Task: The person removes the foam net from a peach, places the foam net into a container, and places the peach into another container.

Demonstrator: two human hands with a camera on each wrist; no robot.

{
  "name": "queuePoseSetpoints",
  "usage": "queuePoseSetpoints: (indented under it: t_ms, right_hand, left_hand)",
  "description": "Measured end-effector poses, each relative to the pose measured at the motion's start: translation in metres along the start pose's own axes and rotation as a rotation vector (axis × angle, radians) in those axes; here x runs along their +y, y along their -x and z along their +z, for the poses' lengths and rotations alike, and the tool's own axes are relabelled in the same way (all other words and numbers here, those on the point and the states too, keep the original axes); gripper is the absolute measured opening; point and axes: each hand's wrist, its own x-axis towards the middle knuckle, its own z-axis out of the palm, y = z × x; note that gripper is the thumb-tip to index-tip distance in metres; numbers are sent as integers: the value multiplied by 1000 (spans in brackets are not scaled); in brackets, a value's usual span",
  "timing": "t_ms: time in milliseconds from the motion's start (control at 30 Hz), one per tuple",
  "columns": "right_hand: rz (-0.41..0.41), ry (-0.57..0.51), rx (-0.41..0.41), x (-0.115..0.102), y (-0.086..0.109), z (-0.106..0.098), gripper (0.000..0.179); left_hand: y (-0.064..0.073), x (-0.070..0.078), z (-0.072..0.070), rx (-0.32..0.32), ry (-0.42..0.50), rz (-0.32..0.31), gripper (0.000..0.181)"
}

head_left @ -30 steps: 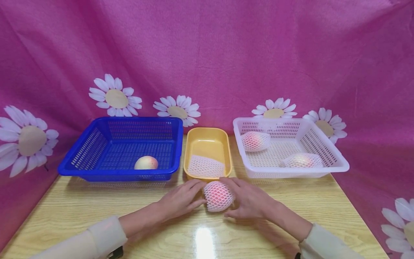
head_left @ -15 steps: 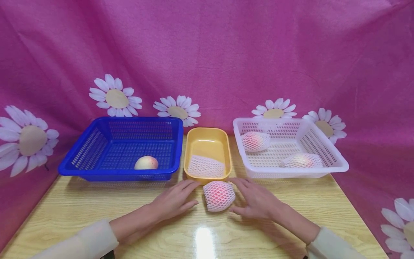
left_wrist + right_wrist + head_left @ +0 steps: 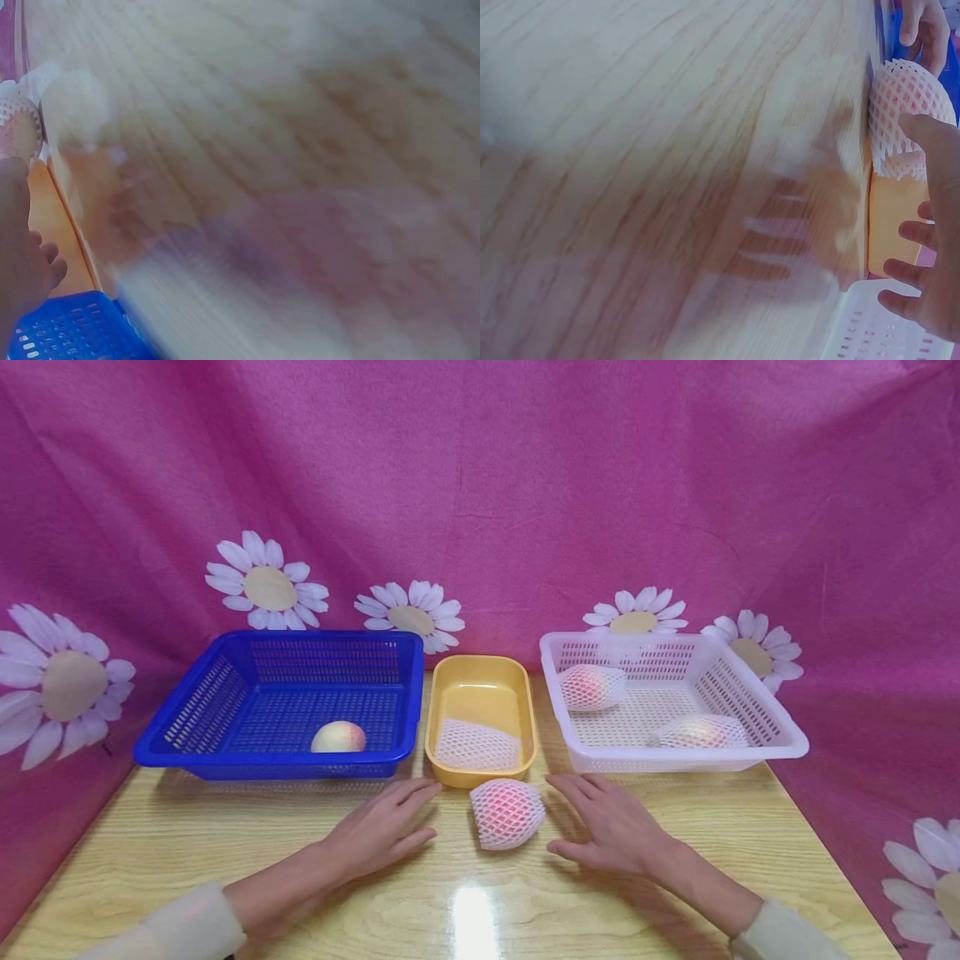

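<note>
A peach in a white foam net sleeve (image 3: pixel 507 815) rests on the table just in front of the yellow tray, with pink skin showing through the mesh. To its left, my left hand (image 3: pixel 378 828) lies with relaxed, spread fingers, apart from the fruit. On the other side my right hand (image 3: pixel 611 827) is likewise relaxed, its fingertips a short gap from the netted peach. Neither hand holds anything. In the right wrist view the right hand (image 3: pixel 937 225) has its fingers apart, and its thumb overlaps the foam net (image 3: pixel 904 94). The left wrist view shows part of the left hand (image 3: pixel 22 255).
A blue basket (image 3: pixel 262 760) at left holds one bare peach (image 3: pixel 339 737). In the yellow tray (image 3: pixel 482 667) lies a flat foam net (image 3: pixel 477 745). The white basket (image 3: pixel 690 753) at right contains two netted peaches, one left (image 3: pixel 592 687), one front (image 3: pixel 702 732). A flowered pink cloth (image 3: pixel 480 510) hangs behind.
Both hands have let go of the netted peach and drawn apart, the left hand leftward and the right hand rightward. The peach stays on the table in nearly the same spot.
</note>
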Motion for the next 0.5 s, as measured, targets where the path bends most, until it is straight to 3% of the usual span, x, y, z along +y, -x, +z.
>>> queuePoseSetpoints:
  t_ms: [233, 500]
  right_hand:
    - [31, 16, -20, 3, 8, 0, 89]
    - [12, 18, 8, 7, 16, 3, 86]
  left_hand:
    - [13, -3, -3, 27, -34, -4, 58]
    - [22, -8, -8, 10, -75, -38, 56]
